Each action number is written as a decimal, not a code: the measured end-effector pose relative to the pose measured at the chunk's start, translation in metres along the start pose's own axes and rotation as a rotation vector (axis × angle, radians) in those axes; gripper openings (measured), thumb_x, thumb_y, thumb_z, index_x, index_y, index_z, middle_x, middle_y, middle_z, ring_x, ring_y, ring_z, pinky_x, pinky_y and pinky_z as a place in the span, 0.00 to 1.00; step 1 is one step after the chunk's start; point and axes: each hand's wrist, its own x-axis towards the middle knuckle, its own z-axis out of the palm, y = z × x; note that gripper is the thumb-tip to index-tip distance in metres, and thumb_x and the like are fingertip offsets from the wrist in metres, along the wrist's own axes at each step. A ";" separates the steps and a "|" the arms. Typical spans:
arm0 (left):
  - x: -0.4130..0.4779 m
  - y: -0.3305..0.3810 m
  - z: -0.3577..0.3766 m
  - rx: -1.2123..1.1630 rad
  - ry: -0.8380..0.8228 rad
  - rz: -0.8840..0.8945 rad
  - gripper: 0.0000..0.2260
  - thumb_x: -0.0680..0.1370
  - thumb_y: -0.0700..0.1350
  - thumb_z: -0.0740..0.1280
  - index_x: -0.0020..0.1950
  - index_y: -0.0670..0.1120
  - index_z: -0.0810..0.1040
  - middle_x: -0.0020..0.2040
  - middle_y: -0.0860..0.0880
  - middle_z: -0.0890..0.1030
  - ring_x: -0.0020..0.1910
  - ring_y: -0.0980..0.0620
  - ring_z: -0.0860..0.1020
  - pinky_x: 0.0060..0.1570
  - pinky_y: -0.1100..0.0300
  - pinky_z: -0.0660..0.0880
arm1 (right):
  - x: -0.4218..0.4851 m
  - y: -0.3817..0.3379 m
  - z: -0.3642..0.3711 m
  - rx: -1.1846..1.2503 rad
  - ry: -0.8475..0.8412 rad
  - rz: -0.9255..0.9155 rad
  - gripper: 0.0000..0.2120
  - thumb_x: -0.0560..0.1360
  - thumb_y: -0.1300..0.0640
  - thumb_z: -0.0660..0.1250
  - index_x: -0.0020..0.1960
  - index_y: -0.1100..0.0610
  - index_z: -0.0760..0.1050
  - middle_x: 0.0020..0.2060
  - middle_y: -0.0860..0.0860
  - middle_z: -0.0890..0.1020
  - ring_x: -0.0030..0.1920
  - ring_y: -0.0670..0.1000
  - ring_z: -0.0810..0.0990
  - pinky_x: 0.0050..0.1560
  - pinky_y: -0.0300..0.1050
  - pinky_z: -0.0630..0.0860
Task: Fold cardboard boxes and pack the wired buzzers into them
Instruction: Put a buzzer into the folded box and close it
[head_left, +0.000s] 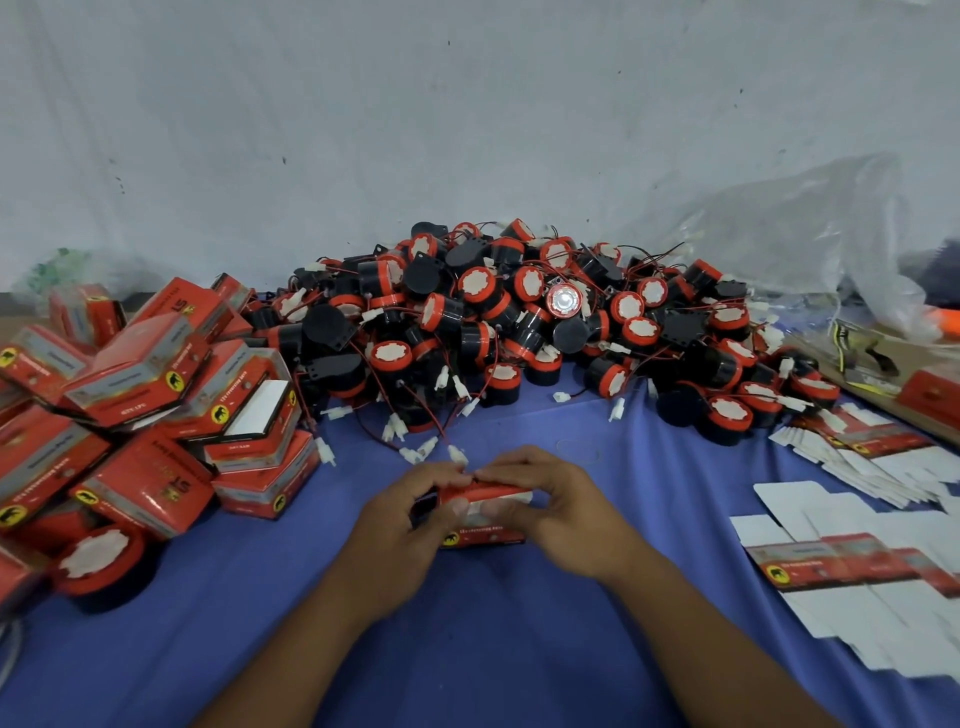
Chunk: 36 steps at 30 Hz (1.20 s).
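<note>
A small red cardboard box (485, 535) with a yellow logo rests on the blue cloth in the middle, held from both sides. My left hand (402, 530) grips its left end, where a dark opening shows. My right hand (550, 506) covers its right end, fingers pressing the top flap. Behind the hands rises a big heap of black-and-red wired buzzers (519, 322) with red wires and white connectors. Whether a buzzer sits inside the held box I cannot tell.
Several closed red boxes (150, 395) are piled at the left, with one loose buzzer (98, 564) in front of them. Flat unfolded box blanks (857, 561) lie at the right. A clear plastic bag (810, 244) sits at the back right against the grey wall.
</note>
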 end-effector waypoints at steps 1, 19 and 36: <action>0.000 -0.001 0.000 0.008 0.005 0.012 0.11 0.79 0.54 0.64 0.60 0.57 0.80 0.63 0.66 0.77 0.63 0.65 0.75 0.60 0.68 0.73 | 0.000 0.001 0.001 -0.007 -0.002 0.001 0.12 0.77 0.53 0.73 0.60 0.48 0.83 0.54 0.42 0.79 0.58 0.44 0.79 0.61 0.45 0.76; -0.004 -0.001 0.002 -0.070 -0.026 -0.049 0.11 0.83 0.43 0.63 0.62 0.56 0.75 0.62 0.59 0.79 0.62 0.57 0.77 0.61 0.56 0.76 | -0.007 -0.011 0.012 -0.271 -0.126 -0.213 0.22 0.83 0.55 0.62 0.76 0.58 0.67 0.68 0.51 0.72 0.68 0.48 0.72 0.68 0.47 0.71; -0.008 -0.008 -0.005 0.295 -0.110 0.087 0.30 0.77 0.48 0.72 0.72 0.65 0.61 0.73 0.68 0.62 0.71 0.66 0.64 0.69 0.64 0.66 | -0.008 -0.007 0.015 -0.114 0.000 -0.122 0.19 0.80 0.55 0.68 0.70 0.49 0.73 0.69 0.49 0.68 0.65 0.43 0.73 0.64 0.38 0.73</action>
